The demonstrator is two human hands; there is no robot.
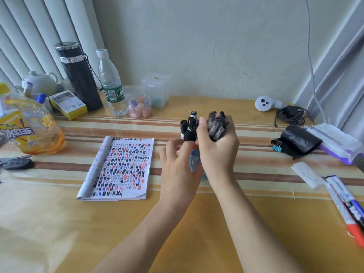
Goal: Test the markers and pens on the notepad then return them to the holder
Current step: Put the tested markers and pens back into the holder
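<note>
A notepad (118,168) covered in black, blue and red hash marks lies left of centre on the table. Behind my hands stands a pale blue holder (195,160) with several black-capped markers (188,128) sticking up out of it. My left hand (177,164) curls its fingers round the holder from the left. My right hand (216,146) grips a blurred bunch of dark markers (216,125) just right of the ones in the holder. Two markers (344,205), one with a red cap, lie at the right table edge.
A black flask (78,75), water bottle (112,83), clear plastic containers (155,89) and a yellow drink jug (29,125) line the back left. Car keys (15,163) lie far left. A black pouch with a binder clip (297,140), charger cable (291,114) and paper slip (307,174) sit right.
</note>
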